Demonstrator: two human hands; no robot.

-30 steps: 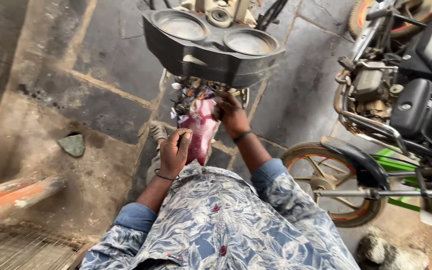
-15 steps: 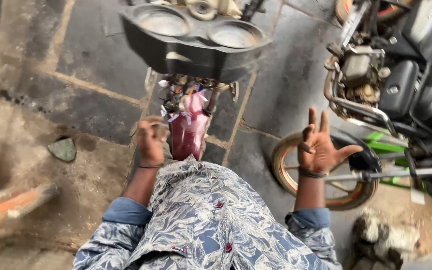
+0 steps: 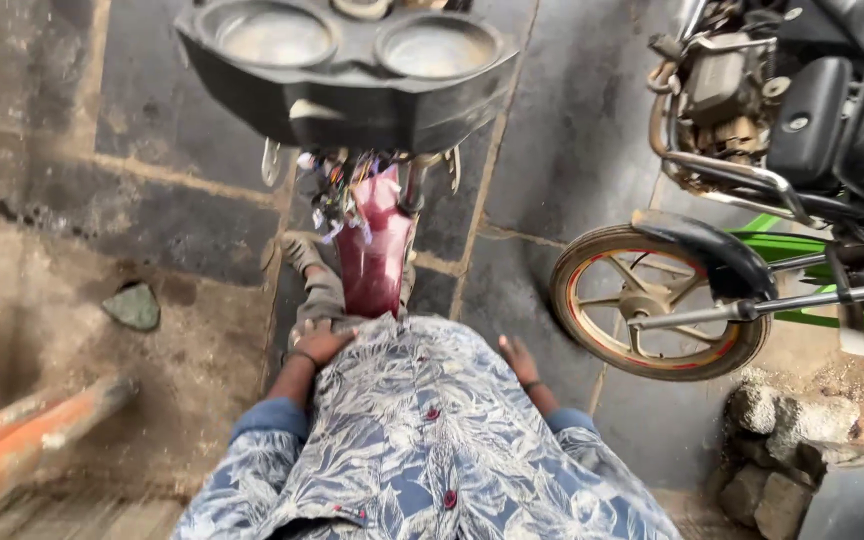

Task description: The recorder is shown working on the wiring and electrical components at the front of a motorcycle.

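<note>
Both hands [image 3: 324,345] below red fender [image 3: 374,250]

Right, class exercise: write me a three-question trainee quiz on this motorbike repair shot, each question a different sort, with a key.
1. True or false: the left hand grips the loose coloured wires under the instrument cluster.
2. Multiple choice: the spoked wheel of the second motorbike lies A) beside the orange pipe, B) on the person's right, above the pile of stones, C) under the red front mudguard.
3. Fill in: the right hand hangs open beside the patterned ____.

Key: 1 false, it rests low by the person's knee; 2 B; 3 shirt.
</note>
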